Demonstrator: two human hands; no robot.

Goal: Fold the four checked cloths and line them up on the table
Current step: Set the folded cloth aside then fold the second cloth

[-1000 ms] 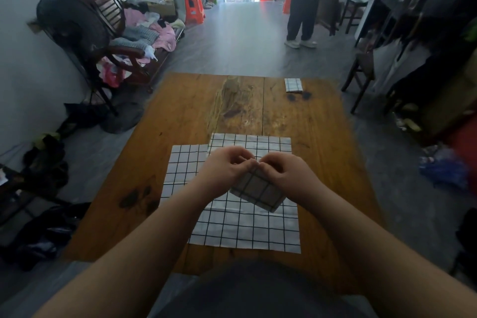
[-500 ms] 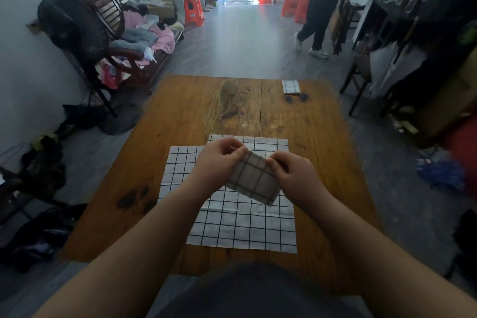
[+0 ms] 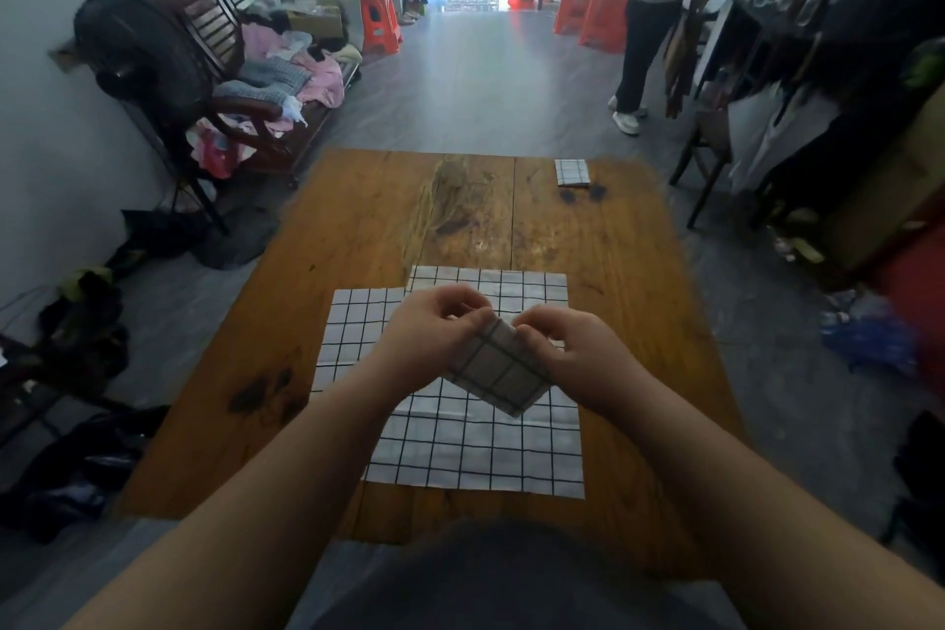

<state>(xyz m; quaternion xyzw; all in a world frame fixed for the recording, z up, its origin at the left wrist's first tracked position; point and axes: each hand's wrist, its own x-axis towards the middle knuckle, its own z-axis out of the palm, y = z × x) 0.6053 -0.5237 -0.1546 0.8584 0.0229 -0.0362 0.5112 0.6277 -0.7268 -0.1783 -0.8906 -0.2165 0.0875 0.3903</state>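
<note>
Cloth (image 3: 498, 368), folded small, is pinched between left hand (image 3: 434, 335) and right hand (image 3: 575, 356). One folded cloth (image 3: 572, 172) lies far on the surface (image 3: 358, 220). Seemingly two flat cloths (image 3: 460, 455) are left to fold.

A lived-in home: clothes heaped on a wooden bench (image 3: 266, 82), a standing fan (image 3: 138, 61), plastic stools (image 3: 377, 18).

White black-checked cloths (image 3: 475, 445), brown table (image 3: 368, 230)
</note>
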